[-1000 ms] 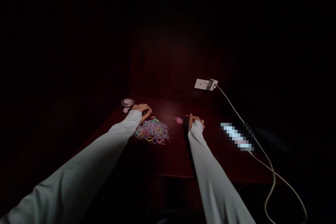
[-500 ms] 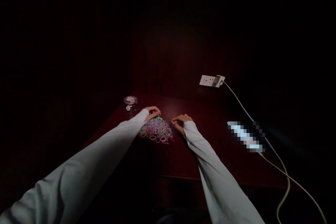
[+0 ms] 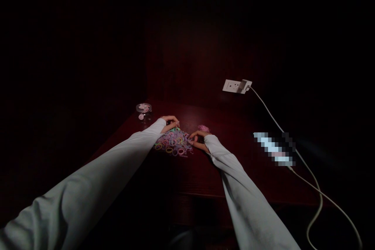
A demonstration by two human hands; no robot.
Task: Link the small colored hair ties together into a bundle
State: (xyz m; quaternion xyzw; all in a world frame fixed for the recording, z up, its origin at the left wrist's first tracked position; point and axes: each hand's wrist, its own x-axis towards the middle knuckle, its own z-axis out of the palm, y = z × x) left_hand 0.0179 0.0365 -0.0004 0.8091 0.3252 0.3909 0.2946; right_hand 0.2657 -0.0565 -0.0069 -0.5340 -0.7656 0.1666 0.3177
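Note:
A heap of small elastic hair ties (image 3: 172, 143), mostly purple with pink, yellow and green loops among them, lies on the dark red table (image 3: 187, 179). My left hand (image 3: 170, 122) rests at the heap's far left edge. Its thumb and fingertips come together just above some green loops; whatever they pinch is too small to make out. From the right side, my right hand (image 3: 200, 140) reaches the heap's edge, thumb and index finger slightly apart against the loops. Just behind that hand sits a small separate pink bunch (image 3: 203, 128), apparently of hair ties.
A clear round container (image 3: 143, 108) with pale pink pieces stands at the table's far left. A white wall socket (image 3: 234, 86) holds a charger, whose white cable (image 3: 266, 109) runs down the right side. Nearby lies a blurred-out, lit device (image 3: 274, 149). The surroundings are very dark.
My right hand has moved left and slightly down onto the heap's edge, uncovering the pink bunch behind it. My left hand stays nearly in place. The whole view has shifted slightly.

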